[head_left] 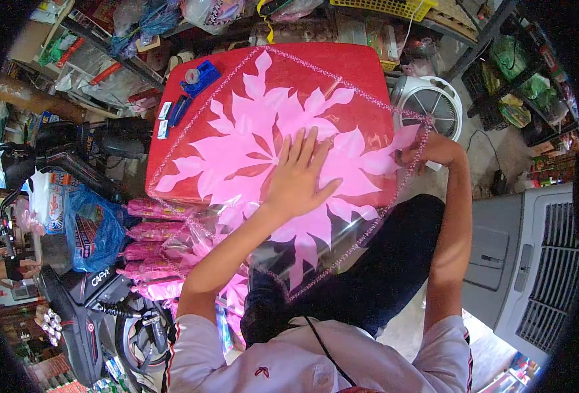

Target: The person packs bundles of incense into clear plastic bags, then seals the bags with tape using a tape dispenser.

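A clear plastic sheet with a large pink leaf pattern (237, 124) and a dotted pink border lies over the red table (191, 154). Its near part hangs past the table's edge above my lap. My left hand (297, 175) rests flat near the pattern's middle, fingers spread. At the sheet's right corner, my right hand (430, 150) has its fingers bent around the edge, gripping it. A blue tape dispenser (201, 77) stands at the table's upper left, beside small white pieces (163, 120).
Pink wrapped packs (148, 230) are stacked at the table's lower left, by a blue plastic bag (91, 226). A motorbike (73, 308) stands at the left. A white fan (428, 108) and a grey cooler (525, 262) are on the right.
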A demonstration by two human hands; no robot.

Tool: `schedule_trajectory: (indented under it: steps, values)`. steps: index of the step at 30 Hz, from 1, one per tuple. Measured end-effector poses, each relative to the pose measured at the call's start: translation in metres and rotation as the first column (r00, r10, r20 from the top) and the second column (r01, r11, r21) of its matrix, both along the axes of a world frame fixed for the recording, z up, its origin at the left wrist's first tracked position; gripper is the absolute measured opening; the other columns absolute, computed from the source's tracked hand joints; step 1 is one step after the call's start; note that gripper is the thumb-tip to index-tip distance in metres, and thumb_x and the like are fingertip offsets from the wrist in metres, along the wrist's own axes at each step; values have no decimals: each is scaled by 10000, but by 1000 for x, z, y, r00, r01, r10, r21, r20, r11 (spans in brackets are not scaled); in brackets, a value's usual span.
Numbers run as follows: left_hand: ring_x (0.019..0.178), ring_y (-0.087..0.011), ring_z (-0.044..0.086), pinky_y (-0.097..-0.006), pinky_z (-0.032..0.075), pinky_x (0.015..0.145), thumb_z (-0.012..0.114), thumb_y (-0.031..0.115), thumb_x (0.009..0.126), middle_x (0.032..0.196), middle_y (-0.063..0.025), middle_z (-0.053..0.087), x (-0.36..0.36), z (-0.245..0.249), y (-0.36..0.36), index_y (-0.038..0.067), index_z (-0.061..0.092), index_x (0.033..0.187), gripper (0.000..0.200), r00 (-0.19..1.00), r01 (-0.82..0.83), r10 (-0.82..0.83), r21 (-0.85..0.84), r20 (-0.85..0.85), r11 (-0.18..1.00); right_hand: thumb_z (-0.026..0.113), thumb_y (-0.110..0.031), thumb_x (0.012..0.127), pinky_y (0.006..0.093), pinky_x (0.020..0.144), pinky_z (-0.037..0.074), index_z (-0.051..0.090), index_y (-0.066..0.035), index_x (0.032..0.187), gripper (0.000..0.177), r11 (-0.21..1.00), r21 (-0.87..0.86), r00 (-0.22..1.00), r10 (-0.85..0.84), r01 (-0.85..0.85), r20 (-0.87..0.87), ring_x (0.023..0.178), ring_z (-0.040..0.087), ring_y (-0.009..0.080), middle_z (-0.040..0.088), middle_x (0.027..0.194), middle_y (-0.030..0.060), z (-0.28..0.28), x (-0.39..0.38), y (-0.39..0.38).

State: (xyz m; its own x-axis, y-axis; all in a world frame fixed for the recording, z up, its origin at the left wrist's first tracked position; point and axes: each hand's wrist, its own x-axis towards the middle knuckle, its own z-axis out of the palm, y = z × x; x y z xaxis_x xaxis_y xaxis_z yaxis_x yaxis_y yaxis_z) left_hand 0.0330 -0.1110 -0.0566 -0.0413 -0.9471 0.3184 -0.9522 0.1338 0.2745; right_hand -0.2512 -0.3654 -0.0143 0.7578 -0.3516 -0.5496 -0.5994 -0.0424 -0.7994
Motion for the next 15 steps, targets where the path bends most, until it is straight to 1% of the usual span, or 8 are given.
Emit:
schedule_trajectory:
  steps: [2,5,8,11,14,15]
  values:
    - [1508,-522,311,-622,193,1256,589,556,984,1605,-327,367,0,0,0,25,411,1579,817,1000,1,-1,-3,-4,1000,743,-232,896,343,626,647,721,-5,1220,396,997,8,997,70,-70,-15,825,755,214,771,1051,113,0,-1,-6]
    - [1508,-521,312,-622,195,1256,588,557,984,1605,-327,368,0,-1,0,25,414,1578,816,1000,0,0,-7,-1,1000,749,-237,905,352,627,648,725,3,1212,390,998,-21,998,58,-58,1,804,749,216,768,1002,102,11,5,4]
    - [1516,-514,305,-620,191,1258,589,566,983,1615,-320,360,0,0,0,29,412,1583,824,1000,-6,6,1,3,1000,762,-270,903,355,624,647,735,5,1185,394,999,20,998,38,-38,43,797,750,221,768,976,105,-1,-1,-2]
    - [1532,-500,290,-616,182,1262,591,582,981,1638,-306,340,0,-1,0,39,397,1598,845,1000,-11,11,12,8,1000,770,-274,898,355,626,648,746,4,1140,369,1000,-8,998,28,-27,52,802,759,227,772,968,118,-6,-3,-6]
    - [1531,-501,290,-618,182,1261,589,585,980,1637,-306,342,0,-2,0,38,395,1598,848,1000,-11,11,16,15,1000,771,-271,896,356,619,645,751,3,1094,338,999,38,999,0,-2,39,788,760,227,771,950,125,-5,-2,-3]
    - [1531,-501,292,-619,183,1260,588,586,981,1636,-306,344,0,-1,0,37,395,1597,848,1000,-12,12,18,20,1000,766,-265,897,357,619,645,751,1,1075,322,999,32,1000,15,-16,28,779,756,224,769,936,123,-5,-2,-1]
